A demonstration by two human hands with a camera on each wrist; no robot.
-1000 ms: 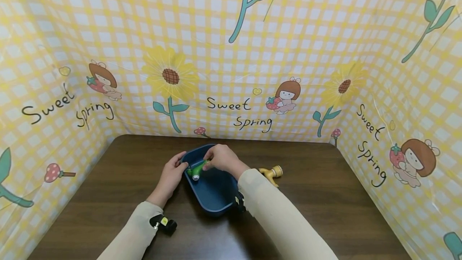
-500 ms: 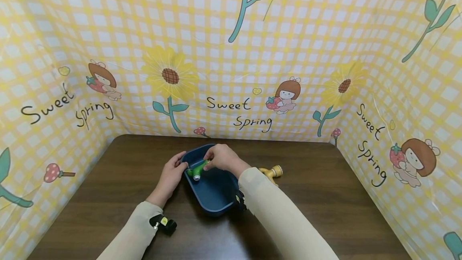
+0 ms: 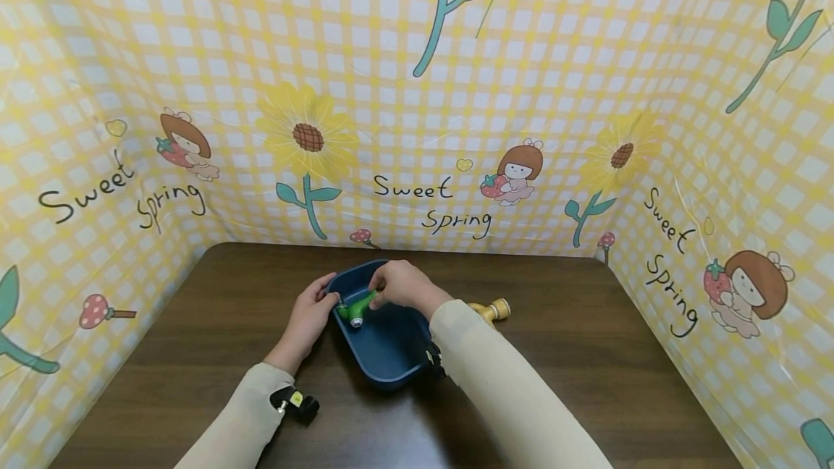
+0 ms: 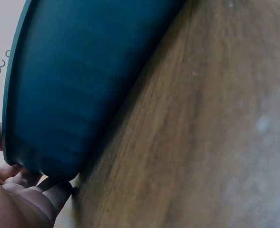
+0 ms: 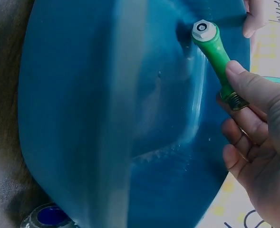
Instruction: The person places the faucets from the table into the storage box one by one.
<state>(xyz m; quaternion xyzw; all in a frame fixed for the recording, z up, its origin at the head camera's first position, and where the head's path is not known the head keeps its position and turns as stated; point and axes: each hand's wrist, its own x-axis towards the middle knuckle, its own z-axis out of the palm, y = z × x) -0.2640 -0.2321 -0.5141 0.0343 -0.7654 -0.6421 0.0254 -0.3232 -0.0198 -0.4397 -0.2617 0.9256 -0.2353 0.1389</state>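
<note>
A deep blue plastic basin (image 3: 391,353) stands on the table. My left hand (image 3: 311,318) grips its far left rim, thumb on top; in the left wrist view its fingers (image 4: 59,194) curl against the outer end of the basin. Over the basin's inside, my right hand (image 3: 402,284) pinches a green plastic fitting (image 3: 360,307) between thumb and fingers. The right wrist view shows the fitting (image 5: 216,56) tilted, with a white hexagonal end pointing away and a coiled, brass-coloured thread at the fingers.
Right of the basin lies a yellow tap-like piece (image 3: 498,309), partly hidden by the right sleeve. In the right wrist view, a grey ring with a blue centre (image 5: 53,215) shows beside the basin. A checked cloth (image 3: 417,129) walls the brown wooden table (image 3: 573,353) on three sides.
The green fitting has shifted very slightly to the right with my right fingers. The left hand and the basin keep their places.
</note>
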